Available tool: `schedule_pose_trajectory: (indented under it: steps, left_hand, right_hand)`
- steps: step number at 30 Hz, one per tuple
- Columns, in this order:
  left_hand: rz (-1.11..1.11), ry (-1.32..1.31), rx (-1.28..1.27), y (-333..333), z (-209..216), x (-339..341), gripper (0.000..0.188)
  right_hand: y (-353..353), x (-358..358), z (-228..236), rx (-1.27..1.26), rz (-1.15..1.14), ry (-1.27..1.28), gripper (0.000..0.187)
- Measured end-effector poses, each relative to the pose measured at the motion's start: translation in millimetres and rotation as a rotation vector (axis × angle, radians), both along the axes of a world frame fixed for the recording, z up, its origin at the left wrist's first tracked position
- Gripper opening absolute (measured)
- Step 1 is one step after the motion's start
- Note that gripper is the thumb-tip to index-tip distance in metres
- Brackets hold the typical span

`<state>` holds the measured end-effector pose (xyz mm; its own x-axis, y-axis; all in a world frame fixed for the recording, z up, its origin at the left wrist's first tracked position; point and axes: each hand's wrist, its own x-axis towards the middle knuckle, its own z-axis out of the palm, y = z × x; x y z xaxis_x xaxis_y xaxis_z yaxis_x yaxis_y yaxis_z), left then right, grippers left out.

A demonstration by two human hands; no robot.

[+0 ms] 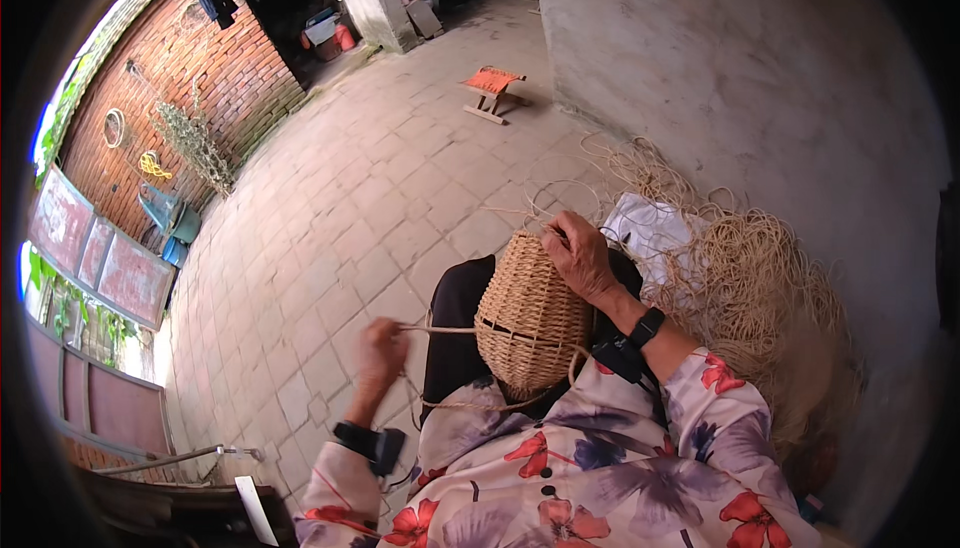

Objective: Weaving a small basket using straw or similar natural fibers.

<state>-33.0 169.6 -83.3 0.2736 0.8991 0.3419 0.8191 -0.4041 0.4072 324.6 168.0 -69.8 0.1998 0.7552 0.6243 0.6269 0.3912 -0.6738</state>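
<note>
A woven straw basket (535, 298) rests on my lap, between my knees. My left hand (383, 350), a little blurred, is closed on a straw cord (440, 329) that runs taut to the basket's left side, where a dark gap crosses the weave. More of the cord loops below the basket over my lap. My right hand (580, 256) lies at the basket's far right rim, fingers bent and gripping it. Thin loose strands stick out beyond that rim.
A large heap of loose straw cord (765, 288) lies to my right by a plastered wall (740, 68), with a white sheet (650, 233) at its edge. A folding stool (492, 88) with an orange seat stands ahead on the tiled floor. Blue buckets (178, 238) stand far left.
</note>
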Motion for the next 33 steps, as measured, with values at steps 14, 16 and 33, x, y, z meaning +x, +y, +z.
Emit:
schedule_pose_trajectory:
  steps: [14, 16, 33]
  left_hand:
    - [0.452, 0.151, -0.533, 18, -66, -179, 0.032]
    - [0.614, -0.165, -0.657, 11, -70, -186, 0.03]
    - [-0.102, -0.876, -0.569, -12, 16, 78, 0.012]
  right_hand:
    - [0, -2, -3, 0.068, 0.001, -0.089, 0.015]
    - [2, 3, -1, 0.053, 0.02, -0.074, 0.015]
    - [15, -10, 22, -0.301, 0.056, -0.21, 0.036]
